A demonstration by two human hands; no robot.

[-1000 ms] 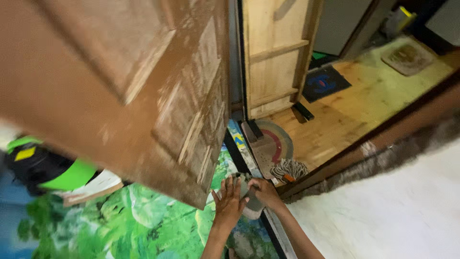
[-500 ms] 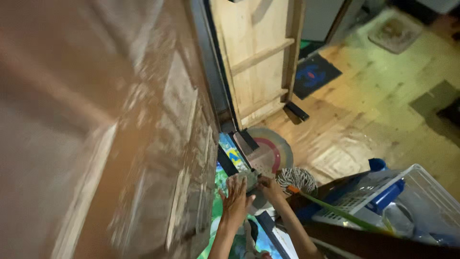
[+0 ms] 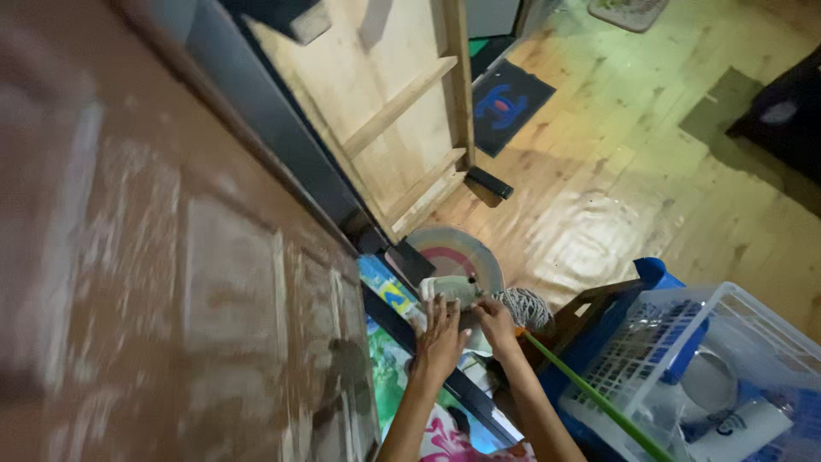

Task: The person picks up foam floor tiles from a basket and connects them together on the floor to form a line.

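Low in the middle of the frame, 2 bare hands meet over a pale grey bottle (image 3: 451,289) that lies on its side at the foot of the doorway. The left hand (image 3: 440,335) rests flat on it from below, fingers (image 3: 434,313) spread and released rather than curled. The right hand (image 3: 496,322) touches the bottle's right end; its fingers look bent around that end, though the view is too small and dim to tell whether they truly grip it.

The bottle sits at the lower edge of a round mat (image 3: 457,255) with pink and grey rings, just beside a mop head (image 3: 526,306) of striped strands. A green handle (image 3: 590,395) runs from the mop head toward the lower right corner, crossing the right forearm.

A blurred brown door (image 3: 171,282) fills the left of the frame. A pale wooden panel (image 3: 389,111) with cross slats stands in the upper middle. At the lower right, a white basket (image 3: 684,368) holds blue and white items, with a blue tub (image 3: 654,275) just behind it. The wood floor (image 3: 616,171) spreads across the upper right, where a dark mat (image 3: 505,107) with a blue and red figure lies near the panel. A leafy green sheet (image 3: 389,376) shows under the left forearm.
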